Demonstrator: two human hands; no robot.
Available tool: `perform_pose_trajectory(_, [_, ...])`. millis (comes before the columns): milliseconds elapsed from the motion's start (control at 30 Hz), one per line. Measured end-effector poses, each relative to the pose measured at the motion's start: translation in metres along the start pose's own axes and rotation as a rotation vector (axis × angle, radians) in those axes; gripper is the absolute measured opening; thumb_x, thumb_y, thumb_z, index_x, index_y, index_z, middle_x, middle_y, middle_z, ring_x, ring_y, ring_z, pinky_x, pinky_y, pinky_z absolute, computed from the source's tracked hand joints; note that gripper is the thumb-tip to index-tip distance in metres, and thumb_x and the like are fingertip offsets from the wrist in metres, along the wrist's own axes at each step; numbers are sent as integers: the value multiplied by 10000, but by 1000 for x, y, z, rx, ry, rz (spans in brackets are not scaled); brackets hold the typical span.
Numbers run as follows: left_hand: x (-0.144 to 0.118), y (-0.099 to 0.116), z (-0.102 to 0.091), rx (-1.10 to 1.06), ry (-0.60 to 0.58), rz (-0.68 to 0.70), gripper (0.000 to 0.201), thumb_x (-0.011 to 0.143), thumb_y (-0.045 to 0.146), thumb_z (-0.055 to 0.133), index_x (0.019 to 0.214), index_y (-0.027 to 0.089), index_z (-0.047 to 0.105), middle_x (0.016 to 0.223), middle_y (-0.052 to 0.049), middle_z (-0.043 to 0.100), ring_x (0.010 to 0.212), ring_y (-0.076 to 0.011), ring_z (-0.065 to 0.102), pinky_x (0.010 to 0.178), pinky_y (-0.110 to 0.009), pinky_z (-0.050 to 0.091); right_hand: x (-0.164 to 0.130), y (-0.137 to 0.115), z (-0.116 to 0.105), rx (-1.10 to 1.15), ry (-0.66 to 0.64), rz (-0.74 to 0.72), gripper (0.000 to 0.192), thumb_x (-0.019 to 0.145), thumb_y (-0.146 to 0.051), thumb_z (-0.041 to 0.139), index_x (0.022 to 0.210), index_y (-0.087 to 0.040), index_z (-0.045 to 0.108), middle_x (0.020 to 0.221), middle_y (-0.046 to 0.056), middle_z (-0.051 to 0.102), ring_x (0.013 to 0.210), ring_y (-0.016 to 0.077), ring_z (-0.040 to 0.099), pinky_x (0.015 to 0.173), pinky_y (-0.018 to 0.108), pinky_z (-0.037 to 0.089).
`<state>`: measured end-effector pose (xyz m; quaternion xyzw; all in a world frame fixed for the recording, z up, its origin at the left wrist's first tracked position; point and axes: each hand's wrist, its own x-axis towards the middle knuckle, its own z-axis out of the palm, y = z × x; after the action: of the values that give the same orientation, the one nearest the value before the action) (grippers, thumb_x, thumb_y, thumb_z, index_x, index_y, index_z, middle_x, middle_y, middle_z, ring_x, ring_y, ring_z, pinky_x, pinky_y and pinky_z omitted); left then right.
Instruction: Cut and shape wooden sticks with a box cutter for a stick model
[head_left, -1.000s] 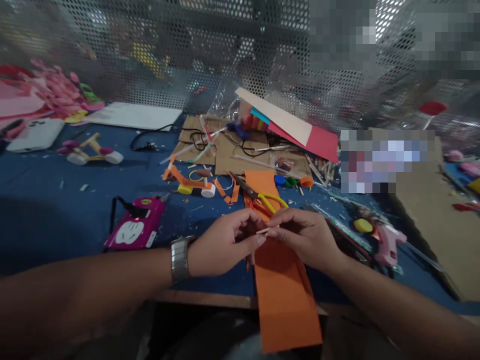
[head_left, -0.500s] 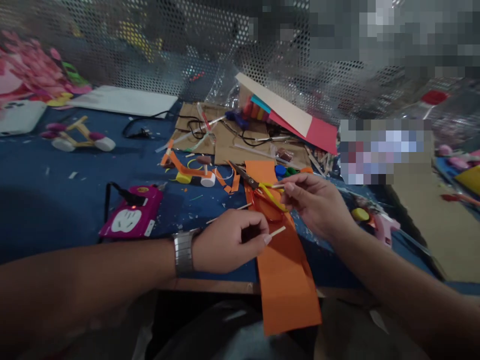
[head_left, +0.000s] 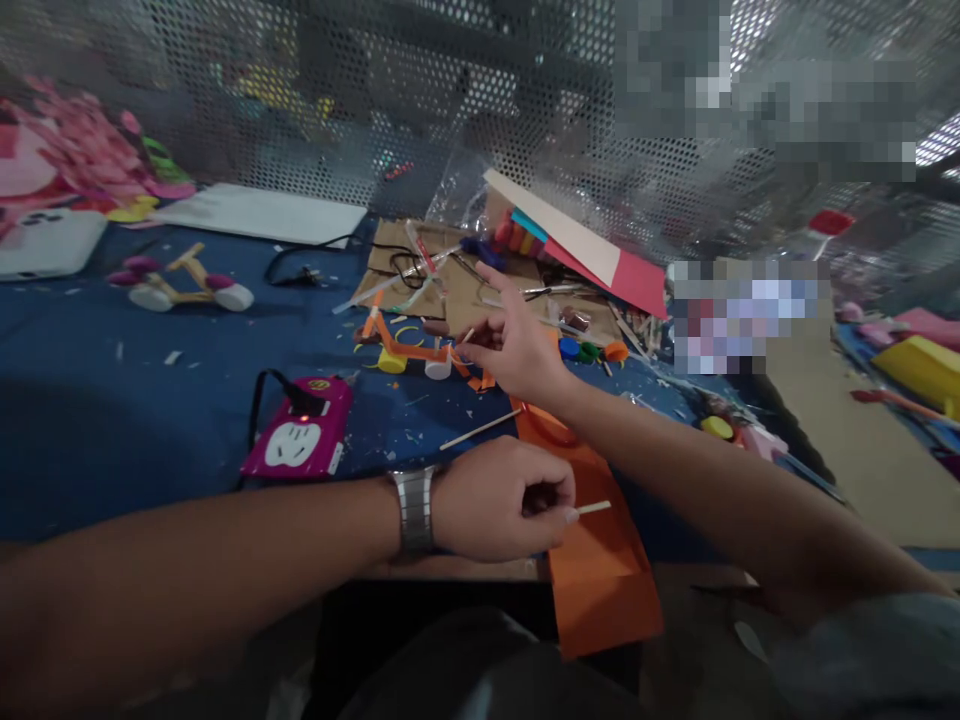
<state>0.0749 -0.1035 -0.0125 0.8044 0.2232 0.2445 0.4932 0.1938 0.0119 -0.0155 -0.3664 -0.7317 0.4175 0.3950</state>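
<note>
My left hand (head_left: pixel 504 500), with a metal watch (head_left: pixel 415 510) on the wrist, pinches a short pale stick piece (head_left: pixel 594 508) near the table's front edge, over a long orange paper strip (head_left: pixel 600 540). My right hand (head_left: pixel 517 345) reaches forward across the table and pinches another small stick piece (head_left: pixel 466 336) just above an orange-and-yellow craft model with a white wheel (head_left: pixel 409 352). A thin loose stick (head_left: pixel 480 429) lies on the blue cloth between my hands. The scissors seen earlier are hidden behind my right hand.
A magenta power socket with a black cord (head_left: pixel 300 440) lies left of my hands. Cardboard sheets, wires and coloured caps (head_left: pixel 589 350) are farther back. A wheeled stick toy (head_left: pixel 180 288) and a white phone (head_left: pixel 45 243) sit at left, a pink glue gun (head_left: pixel 757 440) at right. Mesh wall behind.
My hands have parted: the right hand moved forward and left from the scissors to the orange craft model with a stick piece. The left hand stayed near the front edge with its piece.
</note>
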Motion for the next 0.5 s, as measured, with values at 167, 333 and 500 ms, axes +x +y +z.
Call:
perform_pose_trajectory(167, [0,-2,1,-12,-3,11,104,872,232,671,783,180,659,719,22,662,633,-101,575,613,-240,416,1,2,6,3,-20,-8,1025,912,-229,852,1705,-319,208,972,9,781,895,241,777,799,393,653])
perform_pose_trajectory(333, [0,-4,2,-23,2,24,117,878,234,692,781,173,666,722,24,669,636,-96,577,614,-229,425,4,5,11,23,-21,-10,1037,898,-331,877,1704,-302,225,964,21,792,828,233,761,740,382,643])
perform_pose_trajectory(500, [-1,-4,2,-5,-15,20,121,885,236,690,787,167,677,726,26,668,642,-90,576,622,-223,417,5,5,14,-7,-19,-36,1053,884,-333,892,1710,-337,239,936,3,770,831,239,759,738,401,653])
